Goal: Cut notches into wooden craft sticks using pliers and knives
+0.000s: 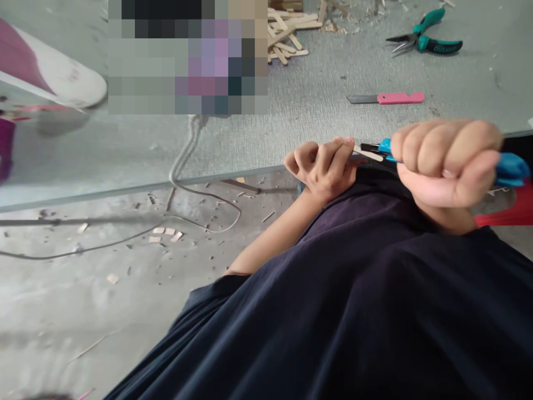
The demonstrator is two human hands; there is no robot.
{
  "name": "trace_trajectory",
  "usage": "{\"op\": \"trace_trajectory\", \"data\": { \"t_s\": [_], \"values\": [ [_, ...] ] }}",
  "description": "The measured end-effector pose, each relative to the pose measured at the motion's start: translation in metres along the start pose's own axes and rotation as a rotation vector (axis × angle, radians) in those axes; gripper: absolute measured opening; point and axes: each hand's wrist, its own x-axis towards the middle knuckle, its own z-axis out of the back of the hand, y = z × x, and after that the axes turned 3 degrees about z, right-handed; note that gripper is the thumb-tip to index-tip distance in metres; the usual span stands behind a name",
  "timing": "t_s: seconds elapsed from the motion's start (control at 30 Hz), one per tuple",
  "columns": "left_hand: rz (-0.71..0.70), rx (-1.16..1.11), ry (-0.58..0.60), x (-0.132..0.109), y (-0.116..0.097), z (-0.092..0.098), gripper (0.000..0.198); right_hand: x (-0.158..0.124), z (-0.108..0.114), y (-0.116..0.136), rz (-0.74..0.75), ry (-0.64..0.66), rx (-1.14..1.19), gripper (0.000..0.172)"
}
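Observation:
My left hand (327, 166) is closed in a pinch at the table edge, gripping a thin flat wooden craft stick (372, 154) whose rounded end pokes out to the right. Wrapped in a fist, my right hand (449, 158) holds a blue-handled tool (512, 169) with a dark tip; its kind is mostly hidden by my fingers. The dark tip lies right by the stick, close to my left fingertips. Whether tip and stick touch, I cannot tell. Above my hands, a pink-handled knife (400, 99) lies on the table with its blade pointing left.
Green-handled needle-nose pliers (425, 41) lie on the grey table (266, 139) at the back right. A pile of craft sticks (291, 36) is at the back middle. A pale cord (177, 166) hangs over the edge. Wood scraps litter the floor (137, 311); something red (510, 205) stands at right.

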Motion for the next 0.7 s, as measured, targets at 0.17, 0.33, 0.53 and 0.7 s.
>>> {"op": "trace_trajectory", "data": {
  "t_s": [0.17, 0.33, 0.53, 0.7],
  "values": [
    [0.001, 0.012, -0.013, -0.002, 0.001, -0.001, 0.048, 0.004, 0.006, -0.026, 0.079, 0.015, 0.078, 0.073],
    [0.028, 0.008, 0.03, -0.003, 0.003, -0.002, 0.051, 0.008, 0.003, -0.026, 0.05, 0.008, 0.079, 0.072],
    [0.055, -0.017, 0.051, -0.002, 0.0, -0.002, 0.058, 0.012, -0.003, -0.026, 0.094, 0.007, 0.067, 0.074],
    [0.066, -0.013, 0.062, -0.002, 0.001, -0.003, 0.054, 0.009, -0.001, -0.026, 0.051, 0.025, 0.028, 0.071]
  ]
}}
